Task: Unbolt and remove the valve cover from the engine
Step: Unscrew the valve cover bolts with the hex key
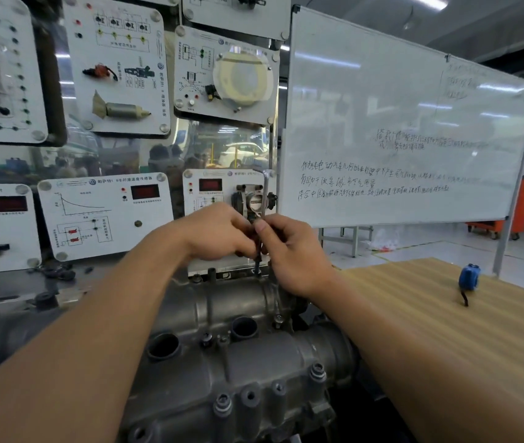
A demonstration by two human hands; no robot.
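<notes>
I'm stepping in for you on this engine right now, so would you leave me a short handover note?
Left hand: pinches the hex key shaft.
Right hand: pinches the same shaft just above.
The key stands upright, its tip in a far-edge bolt of the valve cover.
Done: nothing visibly removed; the cover sits on the engine.
Left: finish this bolt, the right-side bolt and any others, then lift the cover off.
</notes>
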